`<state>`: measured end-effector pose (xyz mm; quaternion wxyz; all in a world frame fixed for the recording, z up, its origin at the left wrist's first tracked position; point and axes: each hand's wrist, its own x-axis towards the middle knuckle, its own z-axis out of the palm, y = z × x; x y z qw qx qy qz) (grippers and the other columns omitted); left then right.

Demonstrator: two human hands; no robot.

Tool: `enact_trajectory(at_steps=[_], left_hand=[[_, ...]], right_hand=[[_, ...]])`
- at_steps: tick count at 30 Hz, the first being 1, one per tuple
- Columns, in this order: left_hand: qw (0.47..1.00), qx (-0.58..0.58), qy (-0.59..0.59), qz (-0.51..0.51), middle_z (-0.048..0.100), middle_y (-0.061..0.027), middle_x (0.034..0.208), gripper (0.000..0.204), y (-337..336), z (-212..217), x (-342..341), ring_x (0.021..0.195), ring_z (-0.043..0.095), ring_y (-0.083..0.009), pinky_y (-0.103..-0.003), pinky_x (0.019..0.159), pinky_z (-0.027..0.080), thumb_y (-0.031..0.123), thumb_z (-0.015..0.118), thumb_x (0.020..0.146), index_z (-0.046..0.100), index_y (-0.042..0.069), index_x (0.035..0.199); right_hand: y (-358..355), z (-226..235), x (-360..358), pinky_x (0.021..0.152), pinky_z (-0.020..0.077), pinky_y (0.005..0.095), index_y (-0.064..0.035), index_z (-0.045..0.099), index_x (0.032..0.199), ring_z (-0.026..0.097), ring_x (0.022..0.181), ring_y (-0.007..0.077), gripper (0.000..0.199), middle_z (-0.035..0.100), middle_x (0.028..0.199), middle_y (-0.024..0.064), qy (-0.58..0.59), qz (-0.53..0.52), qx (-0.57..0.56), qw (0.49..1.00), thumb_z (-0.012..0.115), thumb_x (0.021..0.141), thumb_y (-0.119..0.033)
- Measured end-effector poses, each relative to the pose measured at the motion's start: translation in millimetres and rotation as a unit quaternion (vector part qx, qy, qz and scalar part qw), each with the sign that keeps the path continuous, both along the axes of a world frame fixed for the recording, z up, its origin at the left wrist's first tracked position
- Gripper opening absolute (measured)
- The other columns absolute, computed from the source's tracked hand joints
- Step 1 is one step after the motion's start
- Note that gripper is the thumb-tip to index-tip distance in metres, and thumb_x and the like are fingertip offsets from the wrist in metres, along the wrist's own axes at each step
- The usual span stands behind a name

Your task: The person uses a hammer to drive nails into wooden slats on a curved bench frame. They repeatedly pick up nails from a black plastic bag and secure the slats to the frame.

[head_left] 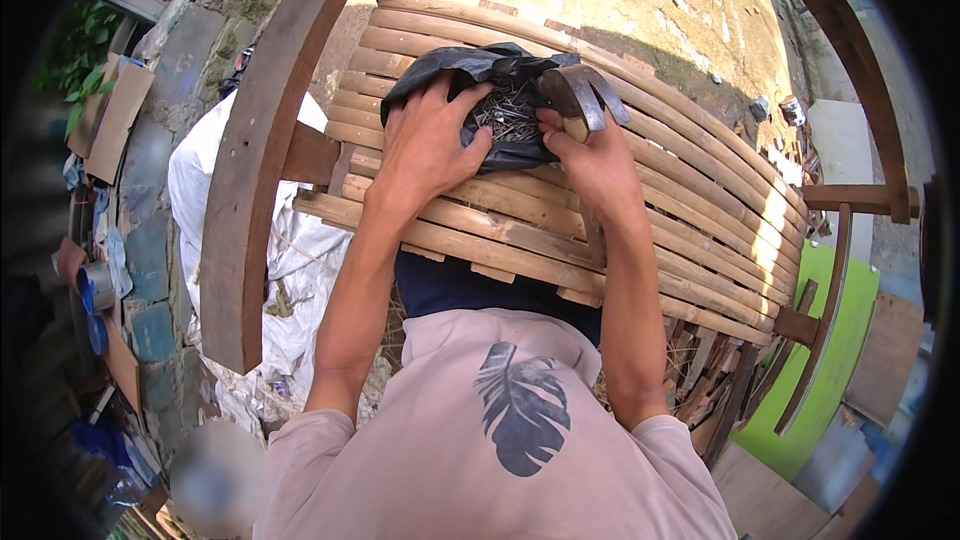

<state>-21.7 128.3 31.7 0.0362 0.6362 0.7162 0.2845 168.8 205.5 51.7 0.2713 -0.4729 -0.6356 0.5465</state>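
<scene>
Head view, looking down on a curved slatted wooden seat (pixel 620 230) framed by a heavy bent arm piece (pixel 255 180).

- Black plastic bag (pixel 470 70) lying open on the slats near the far edge, mouth spread, a heap of small nails (pixel 508 115) inside. Thin, limp film: likely to sag and spill if lifted by one edge, and liable to be pierced by points. Best gathered at the rim or cupped from beneath.
- Left hand (pixel 425 145) flat over the bag's near edge, fingers spread and dipped toward the nails; grip on any nail not discernible.
- Right hand (pixel 590 160) curled closed round a hammer (pixel 580 90), head up, thumb at the bag's rim.
- Nails: loose, light singly, sharp, prone to tangle; pinch near the head.
</scene>
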Motion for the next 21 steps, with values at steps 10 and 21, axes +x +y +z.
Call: enact_trajectory(at_steps=[10,21], left_hand=[[0.997,-0.056,-0.040,0.041,0.064,-0.0175,0.125,0.019,0,3,10,0.110,0.061,-0.0423,-0.051,0.095,0.048,0.025,0.069,0.088,0.078,0.012,0.100],[0.995,-0.045,-0.014,0.083,0.066,-0.0164,0.122,0.020,8,5,21,0.114,0.060,-0.0397,-0.054,0.100,0.042,0.027,0.071,0.089,0.081,0.013,0.100]], right_hand=[[5,-9,2,0.100,0.0496,0.0335,0.0033,0.058,0.135,0.066,0.111,0.0200,0.046,0.070,0.123,0.0146,-0.048,0.019,-0.006,0.999,0.062,0.089,0.003],[4,-14,2,0.094,0.0489,0.0315,0.0030,0.062,0.128,0.065,0.100,0.0171,0.042,0.072,0.113,0.0096,-0.056,0.010,0.027,0.998,0.064,0.086,-0.001]])
